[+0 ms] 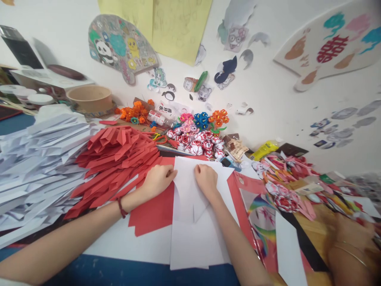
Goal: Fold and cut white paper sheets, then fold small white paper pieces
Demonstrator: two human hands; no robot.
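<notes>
White paper (190, 248) toward front edge of tabletop (133, 274); left hand (160, 179) curled beside, right hand (206, 179) curled on it; grip unclear.

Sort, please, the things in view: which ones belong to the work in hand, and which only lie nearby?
In the work:
- white paper, at the left hand and right hand
- probably red strips, white strips

Seemingly just nearby:
- bottle
- yellow pack
- blue flowers
</notes>
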